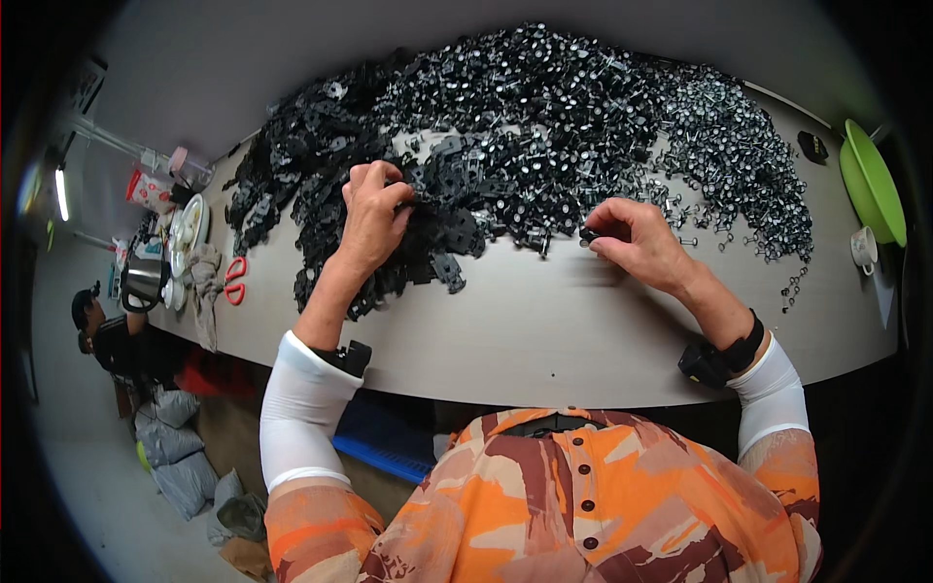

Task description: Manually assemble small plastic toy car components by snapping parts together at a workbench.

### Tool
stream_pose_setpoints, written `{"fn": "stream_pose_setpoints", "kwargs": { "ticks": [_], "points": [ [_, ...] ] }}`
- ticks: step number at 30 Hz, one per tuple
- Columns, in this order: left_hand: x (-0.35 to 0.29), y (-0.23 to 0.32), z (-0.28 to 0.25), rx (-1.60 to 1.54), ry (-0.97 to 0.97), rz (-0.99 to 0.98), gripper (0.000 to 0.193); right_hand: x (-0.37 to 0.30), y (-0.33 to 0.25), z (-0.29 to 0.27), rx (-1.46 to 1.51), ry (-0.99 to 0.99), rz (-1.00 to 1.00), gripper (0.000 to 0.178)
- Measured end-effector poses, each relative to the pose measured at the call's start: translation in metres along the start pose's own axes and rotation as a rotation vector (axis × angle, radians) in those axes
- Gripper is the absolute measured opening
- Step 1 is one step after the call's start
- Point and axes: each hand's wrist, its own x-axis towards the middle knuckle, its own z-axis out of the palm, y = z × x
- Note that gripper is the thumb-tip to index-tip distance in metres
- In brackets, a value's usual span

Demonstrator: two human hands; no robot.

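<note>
Head view, I log: right hand [637, 243], thumb and finger pinching small dark part [587, 235], part jutting from fingertips toward left hand [374, 214], long axis too small to read, left fingers curled at flat black parts [326, 180], their grip I cannot tell, silver-headed pieces [544, 92] heaped beyond.

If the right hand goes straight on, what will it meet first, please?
The right hand would probably meet the pile of black and silver parts to its left, though depth is unclear.
</note>
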Motion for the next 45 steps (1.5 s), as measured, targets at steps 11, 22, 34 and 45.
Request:
{"fn": "stream_pose_setpoints", "kwargs": {
  "ticks": [11, 22, 34, 45],
  "points": [
    [0.030, 0.065, 0.021, -1.666, -0.195, -0.695, 0.015, 0.033, -0.006, 0.004, 0.832, -0.030, 0.272, 0.019],
    [0.036, 0.094, 0.046, -1.683, -0.308, -0.726, 0.018, 0.035, -0.006, 0.005, 0.930, -0.016, 0.279, 0.017],
    [0.039, 0.096, 0.063, -2.076, -0.323, -0.831, 0.035, 0.033, 0.005, 0.016, 0.345, 0.287, -0.337, 0.016],
    [0.039, 0.110, 0.062, -2.182, -0.162, -0.815, 0.029, 0.033, -0.009, 0.024, -0.408, 0.154, -0.803, 0.013]
  ]
}}
